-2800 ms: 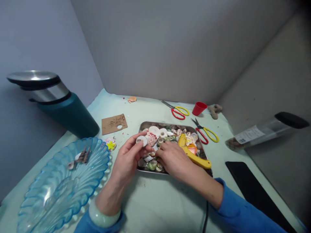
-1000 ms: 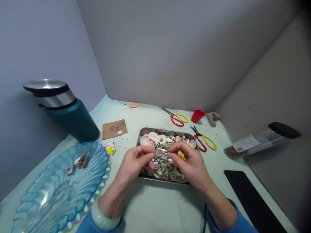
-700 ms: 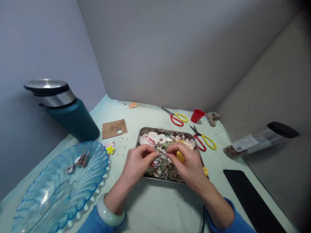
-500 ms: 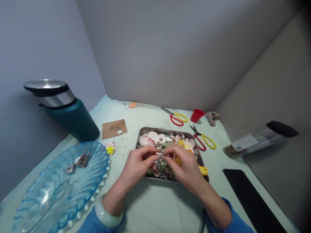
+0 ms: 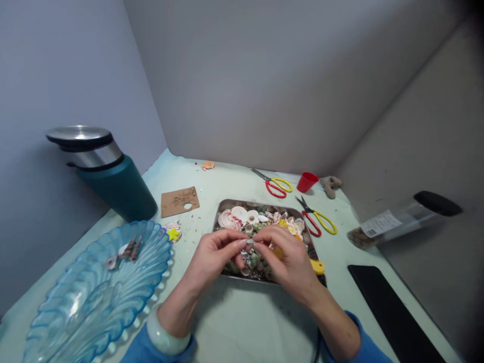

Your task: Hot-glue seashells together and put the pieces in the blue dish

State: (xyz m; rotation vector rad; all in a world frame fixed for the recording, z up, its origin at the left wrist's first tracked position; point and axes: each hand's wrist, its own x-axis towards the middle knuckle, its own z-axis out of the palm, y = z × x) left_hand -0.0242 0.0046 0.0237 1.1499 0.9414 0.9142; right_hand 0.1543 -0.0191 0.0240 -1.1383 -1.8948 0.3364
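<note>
My left hand (image 5: 214, 253) and my right hand (image 5: 286, 257) meet above a metal tray (image 5: 278, 203) of small shells. Between their fingertips they pinch a small whitish piece (image 5: 249, 243), which looks like a shell but is mostly covered by the fingers. White disc-like shells (image 5: 239, 213) lie at the tray's back left, and greenish snail shells (image 5: 255, 261) fill the part below my hands. A yellow handle (image 5: 317, 266) pokes out over the tray's right side, partly hidden by my right hand.
Left stands a blue scalloped dish (image 5: 94, 307) holding several pointed shells (image 5: 132, 248), with a teal bottle (image 5: 117, 186) behind. A brown card (image 5: 179, 201), scissors (image 5: 275, 184), more scissors (image 5: 316, 217) and a red cup (image 5: 307, 182) lie beyond. Rightward are a clear tube (image 5: 401, 222) and black slab (image 5: 391, 307).
The view has shifted slightly. Both hands stay together over the tray, still pinching the small whitish piece, with only a slight movement of the fingers.
</note>
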